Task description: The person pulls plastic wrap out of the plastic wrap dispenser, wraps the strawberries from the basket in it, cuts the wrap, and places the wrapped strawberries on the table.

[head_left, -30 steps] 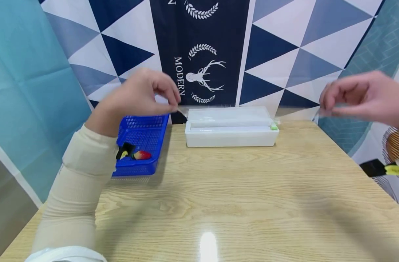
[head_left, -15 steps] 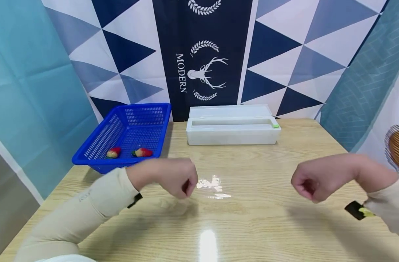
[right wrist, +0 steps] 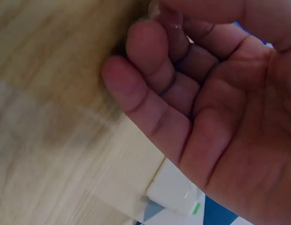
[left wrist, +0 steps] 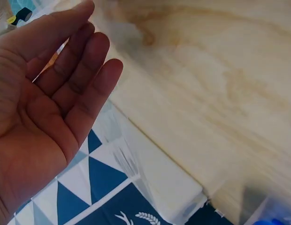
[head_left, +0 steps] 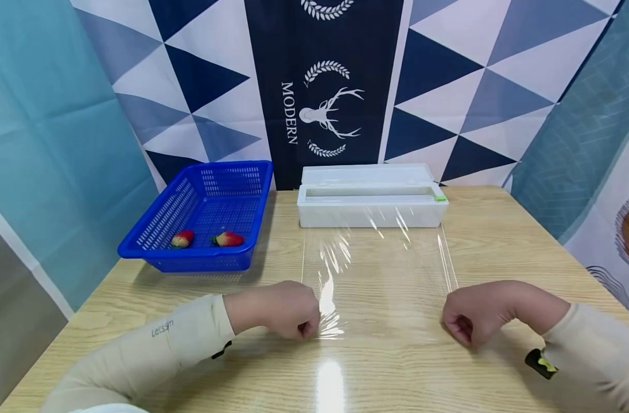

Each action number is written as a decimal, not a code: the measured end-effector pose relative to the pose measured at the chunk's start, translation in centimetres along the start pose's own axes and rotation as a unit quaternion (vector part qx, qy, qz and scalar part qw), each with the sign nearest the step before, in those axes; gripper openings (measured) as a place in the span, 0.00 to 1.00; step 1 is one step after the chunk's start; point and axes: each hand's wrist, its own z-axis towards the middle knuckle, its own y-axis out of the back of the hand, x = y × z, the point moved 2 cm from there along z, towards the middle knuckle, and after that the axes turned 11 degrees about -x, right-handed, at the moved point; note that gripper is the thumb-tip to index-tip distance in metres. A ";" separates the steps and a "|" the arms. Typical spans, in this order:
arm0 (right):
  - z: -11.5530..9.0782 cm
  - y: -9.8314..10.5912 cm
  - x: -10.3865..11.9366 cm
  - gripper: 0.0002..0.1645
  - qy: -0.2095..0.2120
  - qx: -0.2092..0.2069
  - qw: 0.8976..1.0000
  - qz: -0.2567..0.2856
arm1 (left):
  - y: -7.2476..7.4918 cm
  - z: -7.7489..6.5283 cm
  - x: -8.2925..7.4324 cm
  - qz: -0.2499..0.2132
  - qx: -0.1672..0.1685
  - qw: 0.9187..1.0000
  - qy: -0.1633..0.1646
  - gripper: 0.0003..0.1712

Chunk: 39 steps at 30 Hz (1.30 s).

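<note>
A clear sheet of cling film point(head_left: 381, 281) stretches from the white dispenser box point(head_left: 371, 215) toward the front of the table, with shiny creases along its left side. My left hand point(head_left: 291, 310) pinches its near left corner, low over the wood. At the near right corner, my right hand point(head_left: 482, 312) pinches the film the same way. In the left wrist view, thumb and fingers of the left hand point(left wrist: 56, 93) come together at the upper edge. The right wrist view has the curled fingers of the right hand point(right wrist: 155, 79) close against the table.
A blue plastic basket point(head_left: 195, 265) with two strawberries, one of them a red-tipped strawberry point(head_left: 228, 238), stands at the back left. The box's lid point(head_left: 366, 174) is raised against the patterned cloth backdrop point(head_left: 438, 86). Wooden table point(head_left: 392, 378) lies beneath.
Both hands have come down and toward the front from above the box, drawing the cling film out over the table. The basket and box stay in place.
</note>
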 end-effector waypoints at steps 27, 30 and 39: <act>-0.9 1.4 1.9 0.11 0.024 -0.138 0.988 -0.065 | 1.0 -5.9 -3.1 -0.035 0.009 0.996 0.078 0.16; -0.3 1.8 2.4 0.10 0.065 -0.187 0.976 -0.088 | 1.3 -6.1 -3.0 -0.049 -0.023 0.995 0.080 0.14; 1.5 2.2 4.4 0.13 0.129 -0.319 0.926 -0.157 | 2.7 -5.7 -0.9 -0.060 -0.188 0.977 0.081 0.11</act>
